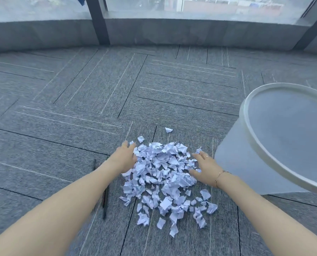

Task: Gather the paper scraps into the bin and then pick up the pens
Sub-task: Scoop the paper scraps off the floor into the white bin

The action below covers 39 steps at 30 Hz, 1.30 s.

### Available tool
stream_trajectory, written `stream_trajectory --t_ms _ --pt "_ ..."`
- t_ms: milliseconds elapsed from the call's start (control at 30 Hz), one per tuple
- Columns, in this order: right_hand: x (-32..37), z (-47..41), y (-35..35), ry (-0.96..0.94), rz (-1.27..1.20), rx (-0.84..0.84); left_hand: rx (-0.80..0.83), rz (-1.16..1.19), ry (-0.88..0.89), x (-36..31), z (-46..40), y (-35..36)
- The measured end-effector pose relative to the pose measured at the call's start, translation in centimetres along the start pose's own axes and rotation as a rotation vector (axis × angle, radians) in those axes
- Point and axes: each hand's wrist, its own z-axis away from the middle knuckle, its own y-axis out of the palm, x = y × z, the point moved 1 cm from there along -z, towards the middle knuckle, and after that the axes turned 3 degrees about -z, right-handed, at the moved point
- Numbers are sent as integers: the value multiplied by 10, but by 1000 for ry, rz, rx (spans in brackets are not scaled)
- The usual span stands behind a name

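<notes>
Flanking the scrap pile (pixel 165 178), both hands (pixel 125 157) (pixel 205 170) press its edges beside the bin (pixel 246 163).

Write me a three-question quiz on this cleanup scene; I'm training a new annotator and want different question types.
1. True or false: the bin already holds paper scraps.
2. Where do the pens lie? A) inside the bin B) on the carpet beside the left forearm C) in the right hand
3. Fill in: the left hand and right hand flank the pile on the ____.

Key: 1 false, it looks empty; 2 B; 3 carpet.
</notes>
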Motion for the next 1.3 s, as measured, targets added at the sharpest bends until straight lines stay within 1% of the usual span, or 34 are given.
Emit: stream_trajectory --t_ms 67,167,267,333,433,600,767,1033,1133,1300 --pt "2 -14 -2 9 27 -57 3 -4 14 6 -18 -4" --pt "8 -38 -9 24 40 -145 -50 16 23 8 -41 -10" --pt "18 -63 -15 -22 70 -209 -83 -39 81 2 -56 -11" --pt "25 -81 -17 -74 98 -223 -55 -81 113 -2 -65 -10" --pt "38 -99 -17 -160 79 -195 -24 -121 144 -9 -73 -9" --pt "58 -116 -15 -263 44 -167 -21 -94 171 -13 -78 -10" --pt "65 -121 -6 -279 60 -100 14 -58 198 -10 -77 0" --pt "57 -99 11 -313 18 -137 26 12 233 -12 -57 5" --pt "55 -84 20 -325 29 -127 38 -26 248 -14 -46 13" --pt "56 -59 32 -327 44 -96 18 -133 329 -19 -24 27"
